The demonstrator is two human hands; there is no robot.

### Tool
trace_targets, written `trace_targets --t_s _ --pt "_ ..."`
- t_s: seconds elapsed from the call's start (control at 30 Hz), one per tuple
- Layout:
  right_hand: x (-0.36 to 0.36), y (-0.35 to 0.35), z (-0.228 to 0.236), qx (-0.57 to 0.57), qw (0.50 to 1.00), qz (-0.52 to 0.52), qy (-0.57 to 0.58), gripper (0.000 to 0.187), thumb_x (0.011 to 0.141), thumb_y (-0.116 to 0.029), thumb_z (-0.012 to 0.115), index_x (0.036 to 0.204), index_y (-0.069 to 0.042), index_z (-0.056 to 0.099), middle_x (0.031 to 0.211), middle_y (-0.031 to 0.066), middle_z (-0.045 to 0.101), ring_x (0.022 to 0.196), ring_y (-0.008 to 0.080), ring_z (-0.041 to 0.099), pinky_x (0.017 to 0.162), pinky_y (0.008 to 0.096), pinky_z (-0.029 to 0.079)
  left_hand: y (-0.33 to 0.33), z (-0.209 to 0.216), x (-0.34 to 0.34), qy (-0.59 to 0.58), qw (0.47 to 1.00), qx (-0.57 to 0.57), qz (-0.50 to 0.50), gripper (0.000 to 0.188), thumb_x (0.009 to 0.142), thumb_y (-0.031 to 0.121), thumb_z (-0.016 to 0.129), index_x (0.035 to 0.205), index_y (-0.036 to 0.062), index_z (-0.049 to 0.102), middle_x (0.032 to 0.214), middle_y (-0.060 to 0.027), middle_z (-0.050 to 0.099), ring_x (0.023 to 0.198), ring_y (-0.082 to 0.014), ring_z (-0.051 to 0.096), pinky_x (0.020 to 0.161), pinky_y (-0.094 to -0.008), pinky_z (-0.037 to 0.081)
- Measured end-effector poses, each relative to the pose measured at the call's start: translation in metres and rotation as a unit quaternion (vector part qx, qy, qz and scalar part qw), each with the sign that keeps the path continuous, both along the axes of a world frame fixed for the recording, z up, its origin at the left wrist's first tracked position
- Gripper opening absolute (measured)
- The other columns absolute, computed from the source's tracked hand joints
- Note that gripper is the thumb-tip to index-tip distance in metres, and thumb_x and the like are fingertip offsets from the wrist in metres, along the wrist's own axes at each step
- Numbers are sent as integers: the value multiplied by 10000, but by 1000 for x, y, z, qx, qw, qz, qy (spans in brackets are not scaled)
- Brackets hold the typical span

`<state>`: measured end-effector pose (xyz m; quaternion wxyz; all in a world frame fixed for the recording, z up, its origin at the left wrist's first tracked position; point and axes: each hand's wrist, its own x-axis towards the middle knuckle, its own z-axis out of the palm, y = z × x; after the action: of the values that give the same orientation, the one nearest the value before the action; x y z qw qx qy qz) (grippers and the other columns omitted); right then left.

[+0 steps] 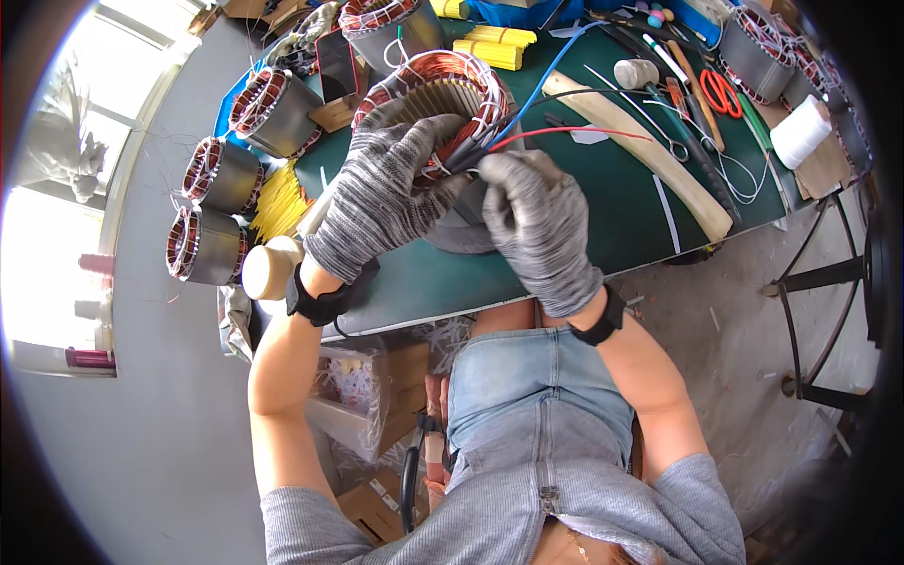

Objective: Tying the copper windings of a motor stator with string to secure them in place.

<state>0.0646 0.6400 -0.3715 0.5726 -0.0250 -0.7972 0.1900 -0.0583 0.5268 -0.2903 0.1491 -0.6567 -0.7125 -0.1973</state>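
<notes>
Here, copper-wound stator (452, 92) in the grip of left hand (388, 200), beside curled right hand (546, 224), latter's hold unclear.

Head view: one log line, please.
left hand: on wound stator | right hand: beside lead wires, grip unclear | white spool: at right

Gap between right hand (539, 226) and pale bar (665, 169), stators (235, 176) blocking left

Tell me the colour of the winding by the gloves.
The winding is coppery orange, clearest in the head view.
</notes>
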Motion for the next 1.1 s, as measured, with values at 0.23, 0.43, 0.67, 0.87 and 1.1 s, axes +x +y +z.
trace_targets --t_s 0.23,0.43,0.67,0.87,1.1 --pt "-20 -31 -7 -19 1000 14 11 481 620 -95 660 1060 -259 555 989 53 496 863 284 491 741 431 404 -4 1 -12 10 997 -62 -43 501 621 259 698 1059 44 586 1035 -141 594 1083 -370 492 1009 -471 322" --pt "-2 -18 36 12 997 79 20 479 593 -24 606 1037 -202 578 914 61 513 853 264 504 764 388 410 -10 1 -23 173 977 -109 59 687 623 435 707 1174 60 537 1270 -171 486 1292 -328 340 1078 -581 68" --pt "-42 35 85 310 948 56 54 199 750 72 499 945 35 510 1036 174 518 887 292 555 730 347 478 -2 -6 4 187 958 169 139 1034 551 542 751 1366 94 301 1446 -78 304 1362 -375 148 1044 -617 17" --pt "28 35 46 -64 991 91 -75 187 739 100 511 902 13 489 895 120 536 764 263 561 667 335 481 -8 -10 5 160 967 183 81 685 629 396 737 1188 73 505 1357 -115 408 1301 -373 273 1043 -612 97" --pt "17 4 -16 -218 966 123 -72 154 841 2 512 988 -32 483 891 152 549 812 302 569 746 357 472 0 -20 -2 22 996 82 -11 286 684 219 726 889 49 620 692 -53 582 695 -244 597 1090 -522 160"
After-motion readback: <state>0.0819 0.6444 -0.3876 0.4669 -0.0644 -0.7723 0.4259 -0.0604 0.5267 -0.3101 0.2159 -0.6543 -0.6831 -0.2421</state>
